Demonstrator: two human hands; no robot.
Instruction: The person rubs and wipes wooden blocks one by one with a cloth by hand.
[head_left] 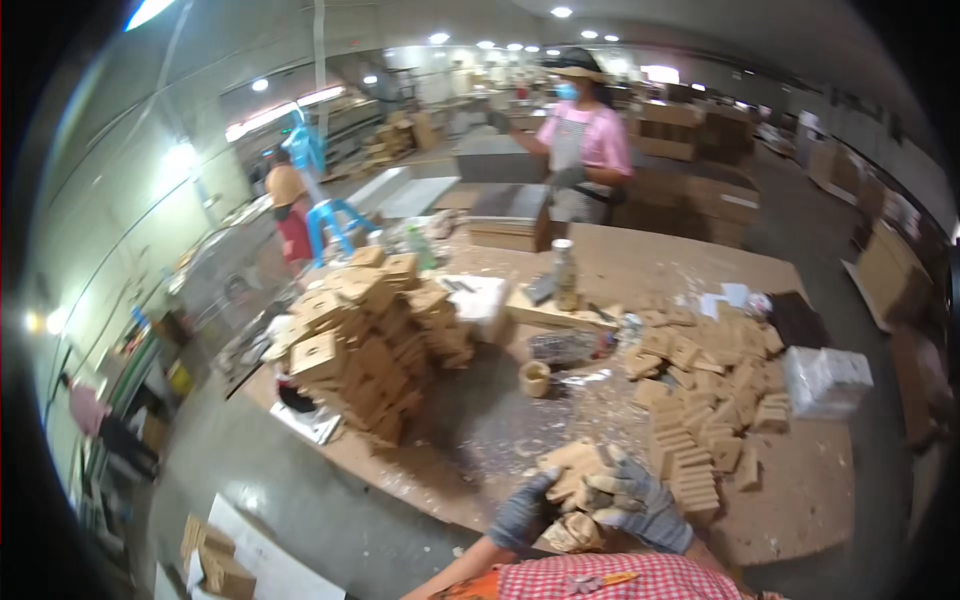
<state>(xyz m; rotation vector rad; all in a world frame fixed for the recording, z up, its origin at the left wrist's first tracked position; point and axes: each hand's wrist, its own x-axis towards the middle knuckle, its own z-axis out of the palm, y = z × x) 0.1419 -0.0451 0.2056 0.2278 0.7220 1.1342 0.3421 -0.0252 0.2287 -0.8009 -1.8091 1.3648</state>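
Note:
Close to the table's near edge, both of my hands, in grey work gloves, are at a small bundle of light-brown wooden blocks. My left hand grips the bundle's left side with curled fingers. From the right, my right hand closes over the blocks, its pale-tipped fingers bent. How many pieces are between the hands I cannot tell. Just below them is a crumpled tan thing, partly covered by the gloves. Beside my right hand, rows of small wooden blocks lie next to a loose heap of similar pieces.
A tall stack of square wooden blocks stands on the table's left. Further in are a tape roll, a jar and a plastic-wrapped white pack. Across the table, a person stands by stacked grey panels.

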